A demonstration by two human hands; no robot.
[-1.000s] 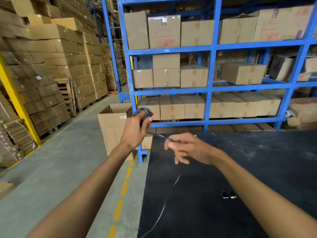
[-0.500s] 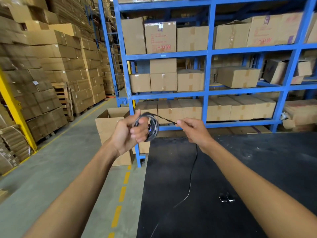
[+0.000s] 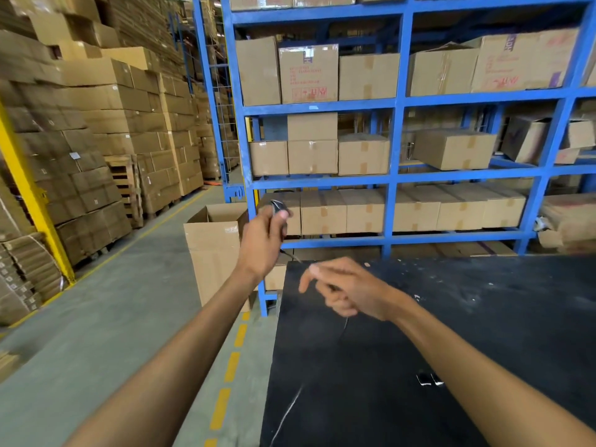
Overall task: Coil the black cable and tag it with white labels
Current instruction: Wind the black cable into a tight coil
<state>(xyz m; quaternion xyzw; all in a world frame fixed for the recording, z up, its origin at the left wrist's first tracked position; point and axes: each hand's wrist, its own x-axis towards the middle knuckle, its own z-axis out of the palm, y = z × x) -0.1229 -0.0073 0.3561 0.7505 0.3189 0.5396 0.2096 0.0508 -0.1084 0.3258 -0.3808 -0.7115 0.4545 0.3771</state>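
My left hand [image 3: 263, 241] is raised above the table's far left corner and grips a small coil of black cable [image 3: 278, 206], mostly hidden behind the fingers. A loose strand of the cable [image 3: 292, 256] runs from the coil down to my right hand [image 3: 346, 290], which pinches it loosely with fingers partly spread. The rest of the strand [image 3: 290, 411] trails down over the black table [image 3: 483, 317] toward me. Two small white-edged pieces [image 3: 429, 379] lie on the table by my right forearm; I cannot tell if they are labels.
A blue rack [image 3: 392, 204] full of cardboard boxes stands just behind the table. An open carton [image 3: 214, 243] sits on the floor at the left of the rack. Stacked boxes on pallets and a yellow post [image 3: 35, 201] line the aisle left.
My right hand dropped from beside the coil down over the table, drawing the strand with it. My left hand turned, so the coil now shows only at its top.
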